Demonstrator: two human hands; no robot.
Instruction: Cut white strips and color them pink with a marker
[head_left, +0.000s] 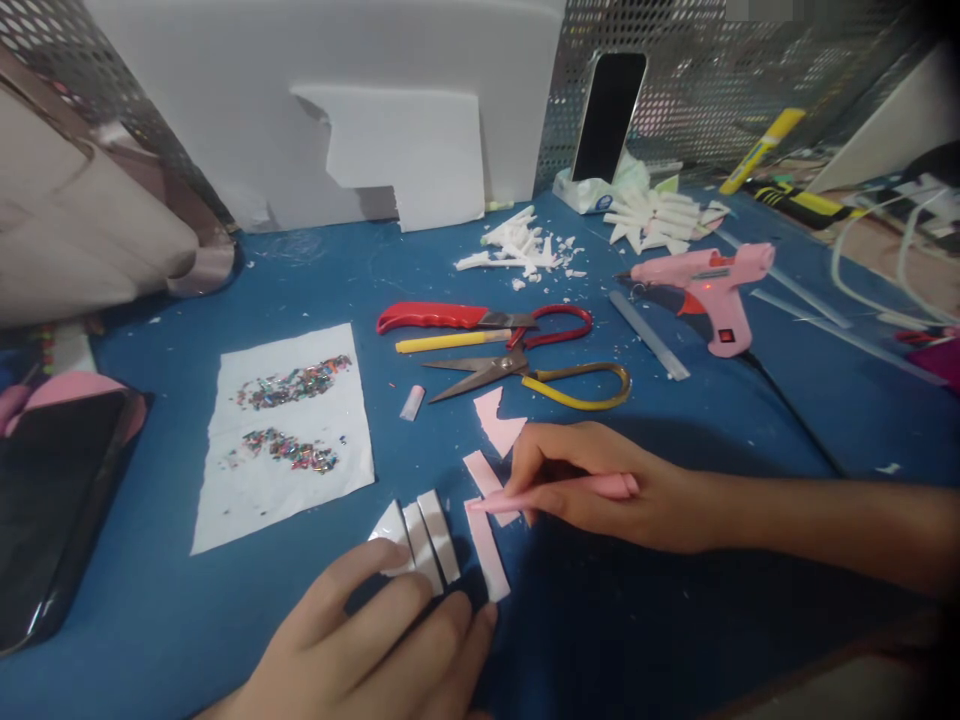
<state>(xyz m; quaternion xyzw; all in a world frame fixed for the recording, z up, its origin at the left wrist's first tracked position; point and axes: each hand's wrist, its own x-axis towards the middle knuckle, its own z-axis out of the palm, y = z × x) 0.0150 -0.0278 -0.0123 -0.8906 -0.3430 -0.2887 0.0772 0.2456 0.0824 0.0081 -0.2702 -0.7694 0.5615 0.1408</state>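
Note:
My right hand [600, 485] is closed around a pink marker pen [577, 490]. Its tip touches the upper end of a pink foam strip [489, 555]. Another pink strip [481, 472] and a notched pink scrap [498, 422] lie just above, partly under my right fingers. My left hand [382, 640] rests on the blue table with its fingers apart. One fingertip is at the lower end of the marked pink strip, while other fingers lie on or beside several white strips [435, 535] and cover their lower parts.
White paper [210, 500] with shiny sequins lies left. Beyond my hands are scissors [502, 375], a red-handled cutter [442, 317] and a yellow pen [450, 342]. A pink glue gun [720, 290], its cord trailing, stands right. White scraps [525, 245] and phones [611, 115] [60, 510] surround the area.

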